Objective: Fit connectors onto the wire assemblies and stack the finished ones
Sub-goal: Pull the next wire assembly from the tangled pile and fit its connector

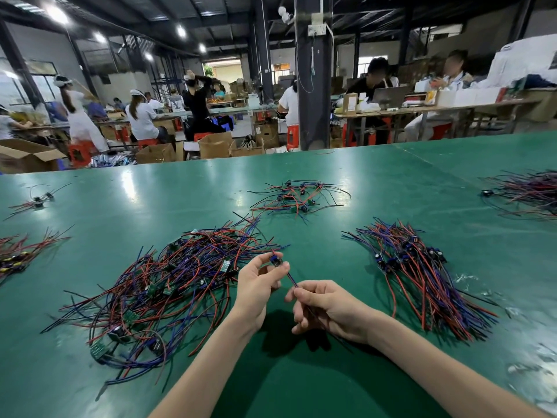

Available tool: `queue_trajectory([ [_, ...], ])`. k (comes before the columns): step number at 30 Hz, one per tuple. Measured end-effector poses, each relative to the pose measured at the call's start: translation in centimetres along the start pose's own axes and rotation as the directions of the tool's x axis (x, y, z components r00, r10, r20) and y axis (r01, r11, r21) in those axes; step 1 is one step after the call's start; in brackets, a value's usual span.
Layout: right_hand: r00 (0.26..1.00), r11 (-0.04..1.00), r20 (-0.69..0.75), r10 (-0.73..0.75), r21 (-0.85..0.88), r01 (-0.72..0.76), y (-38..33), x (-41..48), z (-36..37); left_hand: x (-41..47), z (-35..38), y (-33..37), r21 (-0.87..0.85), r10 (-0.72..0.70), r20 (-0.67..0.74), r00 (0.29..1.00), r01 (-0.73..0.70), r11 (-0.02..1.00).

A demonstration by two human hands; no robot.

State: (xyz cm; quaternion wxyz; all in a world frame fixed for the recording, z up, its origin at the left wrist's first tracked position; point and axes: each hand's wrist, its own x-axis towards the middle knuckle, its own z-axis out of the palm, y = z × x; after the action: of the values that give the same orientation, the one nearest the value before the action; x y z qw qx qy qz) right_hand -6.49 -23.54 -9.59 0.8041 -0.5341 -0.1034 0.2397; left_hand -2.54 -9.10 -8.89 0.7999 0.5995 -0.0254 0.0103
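Green surface [301,182], glossy under the shop lights. My landmark on the feed is the big tangle [168,285] of red, blue and black wire assemblies.

- Just right of the tangle: left hand [259,285] raised off the surface, thumb and fingertips pinching a small blue connector [275,260].
- A little further right of the tangle: right hand [328,309] pinching the dark wire [291,280] that runs up to that connector, other fingers curled.
- I can't tell whether the connector is fully seated.
- Well right of the tangle: a combed stack [422,273] with its wires lying one way. I read these as finished.
- Beyond the tangle: a small loose cluster [297,197].

Progress, my judgement: partway. The stack is sizeable, but the tangle is the larger heap, so plenty of fitting is left.
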Motion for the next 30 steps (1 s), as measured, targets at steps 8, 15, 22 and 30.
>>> queue_trajectory([
  [8,0.997,0.995,-0.068,-0.043,-0.090,0.037,0.1,-0.3,0.3,0.4,-0.3,-0.2,-0.013,0.044,-0.086,0.995,-0.045,0.999],
  [15,0.997,0.967,-0.061,-0.045,-0.253,0.028,0.0,-0.8,0.7,1.6,-1.7,0.4,-0.055,0.076,-0.168,0.983,-0.086,0.995],
  [22,0.990,0.949,-0.124,-0.070,-0.313,0.028,-0.4,-1.4,0.8,1.8,-2.0,0.1,-0.044,0.043,-0.163,0.986,-0.050,0.998],
  [30,0.989,0.921,-0.137,-0.047,-0.390,-0.010,-0.9,-1.5,0.8,1.9,-2.6,0.3,-0.048,0.037,-0.195,0.980,-0.048,0.998],
])
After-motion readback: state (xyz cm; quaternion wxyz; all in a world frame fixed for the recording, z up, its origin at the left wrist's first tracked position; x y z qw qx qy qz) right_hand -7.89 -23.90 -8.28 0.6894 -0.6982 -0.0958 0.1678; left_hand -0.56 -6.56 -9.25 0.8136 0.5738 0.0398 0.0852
